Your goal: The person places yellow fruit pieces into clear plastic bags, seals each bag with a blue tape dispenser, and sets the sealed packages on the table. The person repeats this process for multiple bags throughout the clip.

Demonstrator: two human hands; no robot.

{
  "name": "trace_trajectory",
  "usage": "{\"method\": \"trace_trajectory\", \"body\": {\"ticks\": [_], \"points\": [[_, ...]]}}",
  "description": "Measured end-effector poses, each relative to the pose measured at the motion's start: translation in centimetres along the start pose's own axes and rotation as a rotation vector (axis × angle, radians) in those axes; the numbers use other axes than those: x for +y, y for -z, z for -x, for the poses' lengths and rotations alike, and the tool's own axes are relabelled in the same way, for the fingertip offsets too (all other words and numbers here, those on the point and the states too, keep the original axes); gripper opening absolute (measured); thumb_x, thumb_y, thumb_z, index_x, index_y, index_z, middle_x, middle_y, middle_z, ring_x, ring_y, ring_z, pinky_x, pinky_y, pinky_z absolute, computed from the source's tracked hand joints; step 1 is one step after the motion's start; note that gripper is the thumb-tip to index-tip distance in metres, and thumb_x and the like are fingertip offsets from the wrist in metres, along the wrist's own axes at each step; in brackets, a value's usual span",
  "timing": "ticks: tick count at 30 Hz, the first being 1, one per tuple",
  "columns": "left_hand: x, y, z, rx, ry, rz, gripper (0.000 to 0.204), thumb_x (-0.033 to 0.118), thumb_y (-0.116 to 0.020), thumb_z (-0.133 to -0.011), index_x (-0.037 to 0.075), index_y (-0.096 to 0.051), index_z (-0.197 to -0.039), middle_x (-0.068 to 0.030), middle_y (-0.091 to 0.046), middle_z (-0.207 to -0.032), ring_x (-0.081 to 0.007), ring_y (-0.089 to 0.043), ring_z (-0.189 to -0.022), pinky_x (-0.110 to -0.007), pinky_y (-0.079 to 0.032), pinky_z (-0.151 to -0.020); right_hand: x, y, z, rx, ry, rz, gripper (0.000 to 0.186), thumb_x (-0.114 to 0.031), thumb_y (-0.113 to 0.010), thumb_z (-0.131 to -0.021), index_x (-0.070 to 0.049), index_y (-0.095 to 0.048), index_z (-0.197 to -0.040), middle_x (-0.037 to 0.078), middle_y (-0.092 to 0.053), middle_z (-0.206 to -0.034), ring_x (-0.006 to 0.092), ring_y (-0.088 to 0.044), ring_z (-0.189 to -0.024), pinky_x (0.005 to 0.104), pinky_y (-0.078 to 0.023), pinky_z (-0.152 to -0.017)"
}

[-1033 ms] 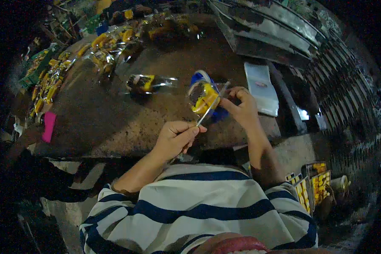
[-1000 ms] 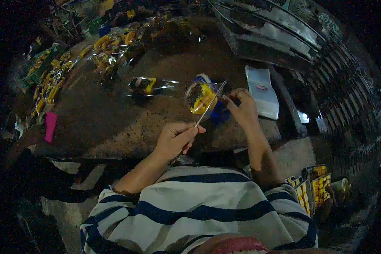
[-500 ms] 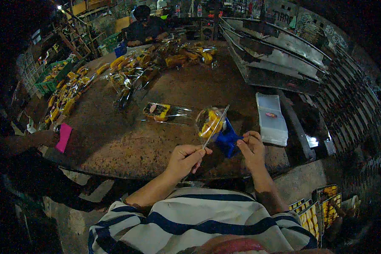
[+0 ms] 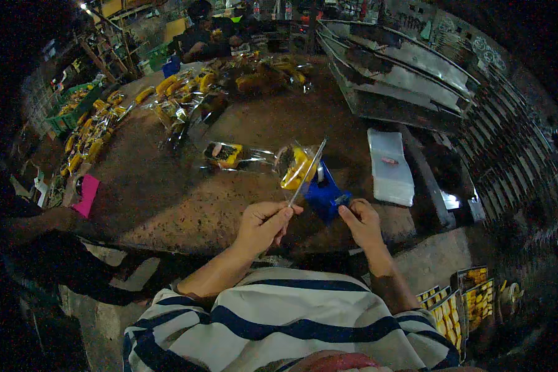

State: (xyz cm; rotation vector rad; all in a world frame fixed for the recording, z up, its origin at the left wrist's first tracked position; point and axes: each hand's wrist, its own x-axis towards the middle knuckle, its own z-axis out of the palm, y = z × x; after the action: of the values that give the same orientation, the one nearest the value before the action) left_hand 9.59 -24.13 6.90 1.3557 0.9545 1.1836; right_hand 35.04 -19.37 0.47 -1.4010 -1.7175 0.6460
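Note:
My left hand (image 4: 266, 224) is closed, pinching the lower end of a thin pale stick-like strip (image 4: 310, 163). That strip slants across a clear-bagged piece of bread (image 4: 296, 177), yellow with a dark topping. Just right of the bag is a blue object (image 4: 322, 197) of unclear kind, perhaps a tape dispenser. Thumb and fingers of my right hand (image 4: 361, 222) pinch at its near right end, where a small greyish-blue bit shows. Another bagged bread (image 4: 224, 155) with dark topping lies to the left, its loose plastic stretching toward the first.
A stack of clear bags (image 4: 390, 177) lies at right, before metal trays (image 4: 397, 80). Bagged breads (image 4: 96, 139) line the table's far left edge. Another person's hand holds a pink item (image 4: 87, 195); a second person (image 4: 208, 40) is across the table. Yellow-filled trays (image 4: 446, 316) stand lower right.
My right hand has shifted slightly left and down, its fingers pinching closer at the blue object. The whole view has shifted a little; my left hand keeps its pinch on the strip.

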Motion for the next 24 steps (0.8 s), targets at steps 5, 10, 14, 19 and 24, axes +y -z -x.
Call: {"method": "trace_trajectory", "body": {"ticks": [5, 10, 14, 19, 24], "points": [[0.1, -0.8, 0.9, 0.028, -0.102, -0.209, 0.023, 0.022, -0.054, -0.091, 0.004, -0.069, -0.093, 0.0036, -0.050, -0.055, -0.0029, -0.044, -0.045, -0.020, -0.036, -0.041, -0.7, 1.7, -0.7, -0.028, -0.015, 0.423, 0.044, -0.047, -0.066, -0.077, -0.003, -0.065, -0.080, 0.016, -0.064, -0.081, 0.0333, -0.060, -0.074, 0.0399, -0.047, -0.067], [-1.0, -1.0, 0.2, 0.126, -0.605, -1.102, 0.017, 0.020, -0.060, -0.083, 0.007, -0.067, -0.091, -0.0113, -0.063, -0.072, -0.0252, -0.061, -0.061, -0.036, -0.049, -0.052, -5.4, 4.2, 1.0, -0.020, -0.029, -0.133, 0.047, -0.049, -0.069, -0.074, -0.002, -0.065, -0.075, 0.014, -0.062, -0.069, 0.0237, -0.060, -0.060, 0.0365, -0.046, -0.058], [-0.8, -1.9, 1.1, 0.099, -0.566, -1.206, 0.021, 0.021, -0.062, -0.079, 0.010, -0.066, -0.096, -0.0099, -0.065, -0.081, -0.0293, -0.062, -0.066, -0.039, -0.051, -0.058, -9.7, 2.5, 1.4, -0.119, 0.008, -0.029, 0.036, -0.037, -0.070, -0.077, -0.002, -0.064, -0.073, 0.005, -0.059, -0.065, 0.0125, -0.052, -0.057, 0.0297, -0.041, -0.054], [1.2, -0.8, 2.6, 0.166, -0.791, -1.137, 0.024, 0.018, -0.063, -0.079, 0.008, -0.065, -0.101, -0.0070, -0.062, -0.072, -0.0218, -0.061, -0.059, -0.033, -0.048, -0.051, -11.8, 0.5, 2.1, -0.094, -0.005, -0.212, 0.029, -0.029, -0.073, -0.078, -0.005, -0.060, -0.067, -0.007, -0.050, -0.060, 0.0025, -0.040, -0.055, 0.0223, -0.030, -0.048], [2.9, 1.5, 5.5, -0.179, 0.109, -0.006, 0.022, 0.021, -0.060, -0.087, 0.006, -0.064, -0.102, 0.0008, -0.056, -0.065, -0.0061, -0.048, -0.048, -0.020, -0.036, -0.041, -12.4, -0.3, 2.9, -0.080, 0.073, -0.076, 0.034, -0.028, -0.074, -0.076, -0.005, -0.055, -0.061, -0.003, -0.046, -0.056, 0.0035, -0.039, -0.055, 0.0227, -0.029, -0.048]]}}
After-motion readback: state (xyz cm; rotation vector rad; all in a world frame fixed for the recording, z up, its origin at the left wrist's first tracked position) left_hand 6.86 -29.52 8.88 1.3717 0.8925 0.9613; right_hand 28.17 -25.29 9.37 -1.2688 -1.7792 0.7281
